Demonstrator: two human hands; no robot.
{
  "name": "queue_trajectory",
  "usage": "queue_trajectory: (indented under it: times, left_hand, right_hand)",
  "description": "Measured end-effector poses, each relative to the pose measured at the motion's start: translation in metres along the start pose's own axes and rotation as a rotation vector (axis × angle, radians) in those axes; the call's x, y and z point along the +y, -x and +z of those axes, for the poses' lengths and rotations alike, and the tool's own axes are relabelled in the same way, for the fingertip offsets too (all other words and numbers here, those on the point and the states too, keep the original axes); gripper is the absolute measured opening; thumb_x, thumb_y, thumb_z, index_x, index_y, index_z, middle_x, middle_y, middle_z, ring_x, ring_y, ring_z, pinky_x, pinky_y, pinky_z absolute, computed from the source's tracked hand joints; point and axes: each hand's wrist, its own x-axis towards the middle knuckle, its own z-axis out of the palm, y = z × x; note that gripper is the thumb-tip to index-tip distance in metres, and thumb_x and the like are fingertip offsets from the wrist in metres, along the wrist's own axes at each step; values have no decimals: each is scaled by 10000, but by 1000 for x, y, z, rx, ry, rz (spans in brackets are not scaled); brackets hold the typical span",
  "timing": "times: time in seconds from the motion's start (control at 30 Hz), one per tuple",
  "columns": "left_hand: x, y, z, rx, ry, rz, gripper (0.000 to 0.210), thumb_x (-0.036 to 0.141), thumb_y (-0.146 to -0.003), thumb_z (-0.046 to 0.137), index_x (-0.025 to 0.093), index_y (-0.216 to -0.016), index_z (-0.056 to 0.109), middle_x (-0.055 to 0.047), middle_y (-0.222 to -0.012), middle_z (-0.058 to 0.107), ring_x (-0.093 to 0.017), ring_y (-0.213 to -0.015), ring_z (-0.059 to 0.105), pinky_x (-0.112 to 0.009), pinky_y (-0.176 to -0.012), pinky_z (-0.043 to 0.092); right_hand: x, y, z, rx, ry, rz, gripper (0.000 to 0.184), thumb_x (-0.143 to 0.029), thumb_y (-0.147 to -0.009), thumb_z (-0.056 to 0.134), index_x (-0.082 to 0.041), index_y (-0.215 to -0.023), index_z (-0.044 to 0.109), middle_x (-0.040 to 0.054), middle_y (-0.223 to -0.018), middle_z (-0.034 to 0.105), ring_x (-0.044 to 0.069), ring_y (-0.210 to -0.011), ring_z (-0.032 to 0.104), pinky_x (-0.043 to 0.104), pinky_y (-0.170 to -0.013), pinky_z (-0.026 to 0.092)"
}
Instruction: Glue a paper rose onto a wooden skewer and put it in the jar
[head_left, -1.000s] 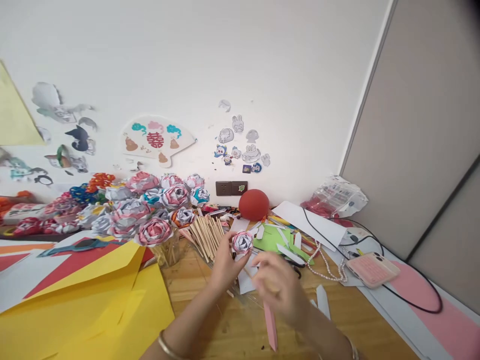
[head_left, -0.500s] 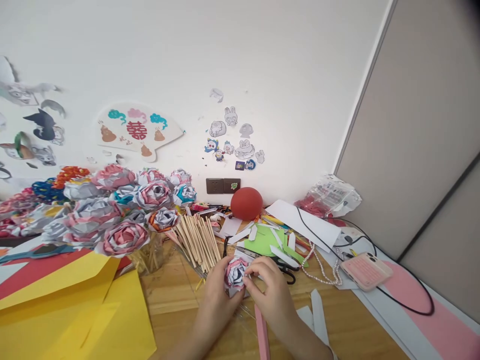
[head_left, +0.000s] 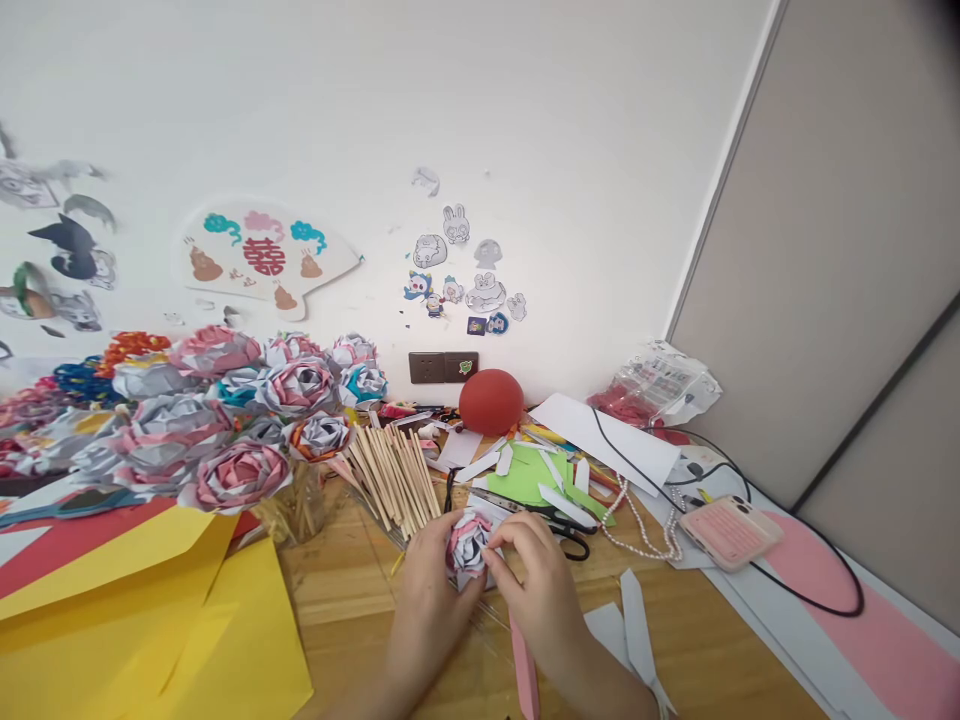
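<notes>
A small paper flower (head_left: 469, 543) with white, pink and bluish folded petals sits between my hands, above the wooden table (head_left: 352, 610). My left hand (head_left: 433, 580) is wrapped around its left side, thumb below. At the right edge of the flower, the thumb and forefinger of my right hand (head_left: 536, 575) pinch a petal. A folded pink paper strip (head_left: 523, 670) lies under my right wrist. Black-handled scissors (head_left: 574, 543) rest just beyond the right hand, partly covered by paper scraps.
Finished paper flowers (head_left: 236, 470) crowd the left, beside yellow paper sheets (head_left: 247, 620). Wooden sticks (head_left: 394, 480) stand bundled behind my left hand. A red balloon (head_left: 491, 402), green paper (head_left: 529, 475), a bead string (head_left: 637, 548) and a pink-cased phone (head_left: 731, 532) lie further back and right.
The view has shifted slightly. Both hands stay on the flower, which has turned a little between them, with the right hand still pinching its edge.
</notes>
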Motion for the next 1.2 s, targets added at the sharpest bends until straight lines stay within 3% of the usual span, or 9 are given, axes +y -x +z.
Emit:
queue_trajectory:
  times: [0.47,1.2]
  left_hand:
    - [3,-2,-3,37,-72,54,389,229,-729,529,174,-1105,447,-99,-990,601,-257,-903,579,-397,-759,477]
    - [4,0,-3,27,-62,3,405,221,-711,539,165,-1106,467,-107,-999,605,-260,-902,584,-400,-758,482]
  right_hand:
    - [-2,4,4,18,129,-73,159,-139,-875,390,-198,-767,491,31,-750,536,173,-714,491,301,-646,411]
    - [-6,3,2,61,395,-260,213,-70,-857,381,-168,-846,571,57,-704,580,179,-661,493,312,-584,403]
